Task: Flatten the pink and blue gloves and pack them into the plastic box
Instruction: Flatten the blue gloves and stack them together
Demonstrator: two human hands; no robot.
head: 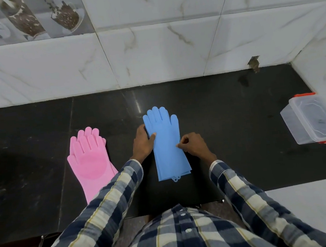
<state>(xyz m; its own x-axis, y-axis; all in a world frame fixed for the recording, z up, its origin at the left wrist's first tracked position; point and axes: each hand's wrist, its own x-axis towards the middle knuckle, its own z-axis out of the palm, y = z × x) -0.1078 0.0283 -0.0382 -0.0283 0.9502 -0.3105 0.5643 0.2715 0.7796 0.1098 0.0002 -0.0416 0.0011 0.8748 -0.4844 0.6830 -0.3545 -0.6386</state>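
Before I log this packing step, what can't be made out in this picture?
- Head view: the pink gloves' cuff end is hidden behind the left sleeve.
- The plastic box is cut off by the right edge; its lid isn't visible.
- How many blue gloves are stacked: only layered cuff edges show.
- Left hand and right hand cover both side edges.

The single head view looks forward and steeply down from above the person's chest, close over the dark countertop (235,117). It faces the white tiled wall (152,52), which fills its upper part.
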